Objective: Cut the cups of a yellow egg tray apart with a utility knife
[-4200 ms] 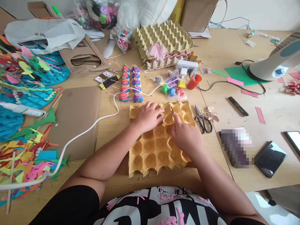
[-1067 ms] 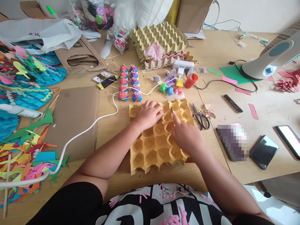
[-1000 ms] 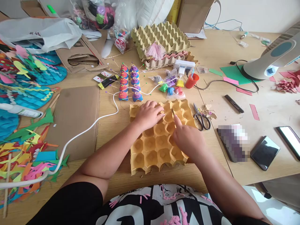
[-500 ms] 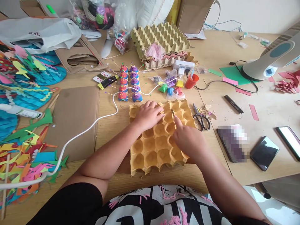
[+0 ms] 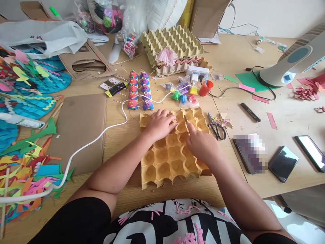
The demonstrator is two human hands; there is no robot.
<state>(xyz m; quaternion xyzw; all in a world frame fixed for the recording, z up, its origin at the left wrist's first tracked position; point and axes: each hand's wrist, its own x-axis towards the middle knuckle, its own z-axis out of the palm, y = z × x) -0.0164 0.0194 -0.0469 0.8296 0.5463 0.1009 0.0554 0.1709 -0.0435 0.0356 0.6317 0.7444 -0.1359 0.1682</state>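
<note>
A tan pulp egg tray (image 5: 155,156) lies flat on the table in front of me, its cups facing up. My left hand (image 5: 161,125) rests on the tray's far left part, fingers apart, pressing on it. My right hand (image 5: 200,140) is closed around a knife, index finger stretched along its back. Only the knife's narrow dark blade (image 5: 185,118) shows, its tip down among the tray's cups near the far right; the handle is hidden in my fist. Beside the tray's right edge lie black-handled scissors (image 5: 217,128).
Painted egg-cup caterpillars (image 5: 133,90) stand beyond the tray. A white cable (image 5: 101,132) runs across the table on the left. Stacked egg trays (image 5: 175,42), a red cup (image 5: 206,88) and a power strip (image 5: 197,72) are farther back. Phones (image 5: 283,164) lie at right; cardboard (image 5: 78,132) at left.
My right hand and the blade have shifted very slightly away from me and to the left. My left hand stays in place on the egg tray. The view has turned slightly.
</note>
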